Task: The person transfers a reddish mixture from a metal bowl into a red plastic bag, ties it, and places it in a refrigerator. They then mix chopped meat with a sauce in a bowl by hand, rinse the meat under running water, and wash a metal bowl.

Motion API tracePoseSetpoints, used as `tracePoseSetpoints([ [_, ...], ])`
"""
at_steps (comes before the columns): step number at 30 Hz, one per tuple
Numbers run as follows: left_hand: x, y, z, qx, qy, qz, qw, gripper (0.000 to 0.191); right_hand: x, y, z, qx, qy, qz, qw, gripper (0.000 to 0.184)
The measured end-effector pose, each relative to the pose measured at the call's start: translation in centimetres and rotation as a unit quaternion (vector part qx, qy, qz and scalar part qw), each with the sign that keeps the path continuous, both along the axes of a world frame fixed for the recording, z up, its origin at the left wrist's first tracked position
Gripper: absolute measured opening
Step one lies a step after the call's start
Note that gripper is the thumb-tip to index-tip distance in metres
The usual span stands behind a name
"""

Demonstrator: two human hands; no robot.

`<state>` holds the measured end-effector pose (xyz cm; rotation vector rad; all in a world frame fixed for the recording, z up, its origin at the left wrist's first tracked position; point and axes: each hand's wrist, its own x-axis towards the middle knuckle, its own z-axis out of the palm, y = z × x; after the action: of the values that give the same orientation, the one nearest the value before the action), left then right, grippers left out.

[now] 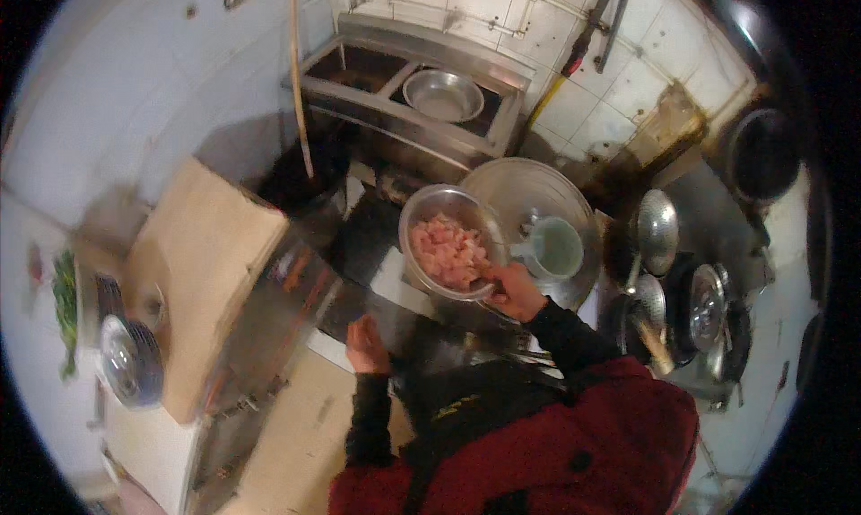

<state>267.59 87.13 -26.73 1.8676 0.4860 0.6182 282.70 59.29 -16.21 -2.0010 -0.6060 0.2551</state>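
Note:
My right hand grips the near right rim of a round stainless steel bowl. Pieces of raw pink meat fill the lower part of this bowl, which is tilted towards me. Off to the left, apart from the bowl, is my left hand. Its fingers are curled together and nothing shows in them. Behind and to the right of the bowl stands a large round basin, partly covered by it. A pale green plastic scoop or jug rests inside that basin.
A steel sink unit stands against the tiled wall, with a metal basin on it. A wooden stick rises from a dark bin. Cardboard leans at left. Pans and a perforated ladle crowd the right.

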Motion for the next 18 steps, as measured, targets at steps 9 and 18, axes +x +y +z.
tracePoseSetpoints([
  [9, 28.6, 12.3, 8.7, 0.259, -0.035, -0.124, 0.957, 0.019, 18.8, 6.5, 2.3, 0.324, 0.377, -0.358, 0.790, 0.016],
  [18, 62.9, 13.0, 15.0, 0.400, -0.152, -0.245, 0.870, 0.024, 39.1, 10.0, -5.6, 0.369, 0.355, -0.432, 0.743, 0.030],
])
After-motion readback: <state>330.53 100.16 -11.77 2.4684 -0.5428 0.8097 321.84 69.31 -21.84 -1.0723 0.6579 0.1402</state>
